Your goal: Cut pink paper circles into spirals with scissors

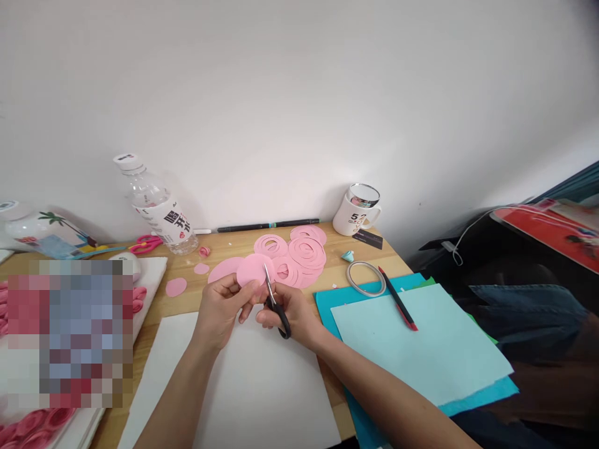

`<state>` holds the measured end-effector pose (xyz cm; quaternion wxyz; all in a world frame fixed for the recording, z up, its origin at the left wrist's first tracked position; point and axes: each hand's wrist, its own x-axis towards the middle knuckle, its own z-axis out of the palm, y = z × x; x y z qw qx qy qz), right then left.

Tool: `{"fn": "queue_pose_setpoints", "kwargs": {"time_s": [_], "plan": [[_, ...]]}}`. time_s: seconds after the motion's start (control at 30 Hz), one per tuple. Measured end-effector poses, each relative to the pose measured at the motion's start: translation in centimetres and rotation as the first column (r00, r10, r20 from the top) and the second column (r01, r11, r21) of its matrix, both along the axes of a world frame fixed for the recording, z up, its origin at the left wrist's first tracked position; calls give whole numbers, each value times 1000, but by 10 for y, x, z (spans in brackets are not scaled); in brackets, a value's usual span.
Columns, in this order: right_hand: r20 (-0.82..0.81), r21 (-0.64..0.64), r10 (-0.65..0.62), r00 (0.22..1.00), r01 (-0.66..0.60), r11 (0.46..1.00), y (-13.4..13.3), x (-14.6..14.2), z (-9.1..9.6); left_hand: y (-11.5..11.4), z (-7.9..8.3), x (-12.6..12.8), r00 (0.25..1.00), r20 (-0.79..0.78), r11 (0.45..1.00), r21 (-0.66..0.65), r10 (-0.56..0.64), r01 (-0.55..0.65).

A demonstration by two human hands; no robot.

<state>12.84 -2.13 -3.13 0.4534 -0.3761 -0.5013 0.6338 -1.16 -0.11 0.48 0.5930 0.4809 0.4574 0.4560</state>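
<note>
My left hand [223, 305] pinches the lower edge of a pink paper circle [251, 269], which is tilted toward me. In my right hand [296, 313] are black-handled scissors [281, 317], their pointed blades angled up across the circle's right side. Whether the blades are cutting into the paper, I cannot tell. Both hands are above a white sheet [253, 386]. Just behind them lie pink paper spirals [306, 252], overlapping in a pile. Small pink paper discs [176, 287] rest on the table to the left, near a rolled pink paper piece [204, 251].
A plastic bottle [161, 215] and pink-handled scissors [146, 243] stand and lie back left. Toward the right are a lidded mug [354, 215], a tape roll [366, 278] and a pen [397, 298] on blue sheets [421, 349]. Pink paper roses [35, 430] lie front left.
</note>
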Motion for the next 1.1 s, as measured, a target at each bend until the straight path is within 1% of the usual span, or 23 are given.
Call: {"fn": "queue_pose_setpoints", "kwargs": {"time_s": [0.13, 0.33, 0.47, 0.57, 0.67, 0.83, 1.1], "plan": [[11, -19, -10, 1000, 10, 1000, 0, 0, 0, 0, 2, 1, 1000, 4, 1000, -4, 15, -15], [32, -75, -31, 999, 33, 997, -1, -1, 2, 2, 2, 0, 997, 43, 998, 3, 68, -69], [39, -81, -19, 999, 22, 996, -2, -3, 2, 0, 2, 0, 998, 64, 1000, 14, 13, -14], [16, -79, 8, 1000, -6, 997, -2, -4, 0, -1, 1, 1, 998, 51, 999, 28, -32, 31], [-8, -53, 31, 1000, -31, 998, -2, -4, 0, -1, -1, 3, 999, 23, 999, 28, -36, 35], [-39, 19, 23, 999, -22, 1000, 0, -2, 1, 0, -4, 2, 999, 10, 999, 5, -52, 52], [-70, 1, 43, 997, -43, 999, 1, -2, -2, 0, -3, 1, 998, 28, 999, 11, -54, 53]]}}
